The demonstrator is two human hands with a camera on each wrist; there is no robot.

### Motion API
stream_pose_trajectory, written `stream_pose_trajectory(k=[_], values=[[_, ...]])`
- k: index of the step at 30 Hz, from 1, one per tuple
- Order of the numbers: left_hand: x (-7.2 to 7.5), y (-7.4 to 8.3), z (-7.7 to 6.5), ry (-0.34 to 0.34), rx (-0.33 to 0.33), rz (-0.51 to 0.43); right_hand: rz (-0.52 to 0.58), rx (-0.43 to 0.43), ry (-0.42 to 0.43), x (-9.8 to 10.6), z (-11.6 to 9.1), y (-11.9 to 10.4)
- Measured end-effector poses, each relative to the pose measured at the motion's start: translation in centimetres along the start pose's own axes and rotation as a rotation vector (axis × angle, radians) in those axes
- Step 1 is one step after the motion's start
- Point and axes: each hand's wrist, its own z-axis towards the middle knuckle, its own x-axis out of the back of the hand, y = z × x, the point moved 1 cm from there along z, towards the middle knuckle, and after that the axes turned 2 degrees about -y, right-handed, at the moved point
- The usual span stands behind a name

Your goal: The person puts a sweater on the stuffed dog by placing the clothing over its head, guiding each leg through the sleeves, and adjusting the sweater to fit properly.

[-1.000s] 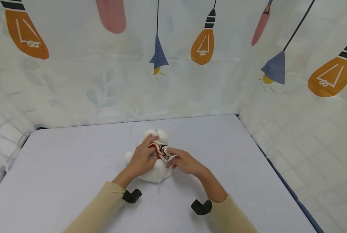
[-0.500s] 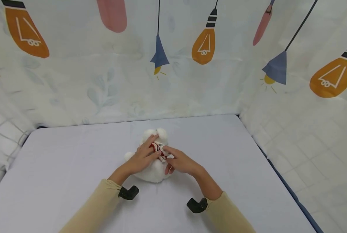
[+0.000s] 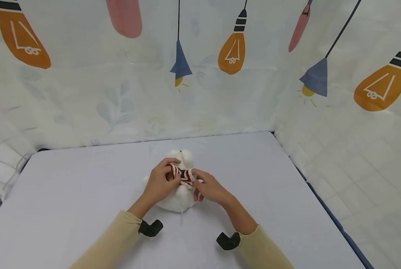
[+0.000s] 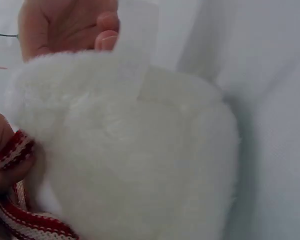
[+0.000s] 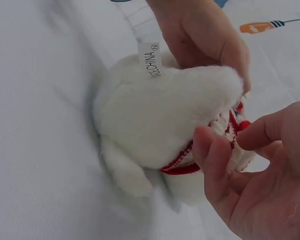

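Note:
A white plush toy (image 3: 176, 201) lies on the table, with a red, white and dark knitted scarf (image 3: 183, 175) around it. My left hand (image 3: 158, 183) holds the scarf's left part between thumb and fingers. In the left wrist view, its fingers (image 4: 0, 135) have the red-edged knit between them. My right hand (image 3: 212, 188) pinches the scarf's right side with thumb and forefinger, its other fingers curled below. The right wrist view shows a white tag (image 5: 150, 59) standing up from the plush. Part of the scarf is hidden behind the fingers.
The plush rests on a white-covered table (image 3: 86, 179). Behind stands a pale curtain (image 3: 146, 93) printed with bulbs and lamps, which continues on both sides. A black wrist mount (image 3: 151, 228) sits on the left forearm, another (image 3: 228, 241) on the right.
My left hand has drawn back from the plush's head and bent its fingers onto the scarf. More of the scarf's dark middle shows. The right hand has stayed nearly in place.

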Motion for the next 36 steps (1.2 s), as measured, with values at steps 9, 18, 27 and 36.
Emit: stream_pose_trajectory(k=[9,18,27,36], values=[[0.4,0.3,-0.3,-0.098,-0.026,0.299,0.134,-0.042,0.050,-0.2,0.4,0.5],[0.2,2.1,-0.5,-0.089,-0.035,0.577,0.478,-0.055,0.223,-0.2,1.2,1.5],[1.6,1.2,-1.0,0.000,-0.037,0.659,0.489,-0.010,0.366,-0.2,1.2,1.4],[2.3,1.0,-1.4,0.013,-0.024,0.469,0.339,-0.021,0.343,0.3,1.2,0.9]])
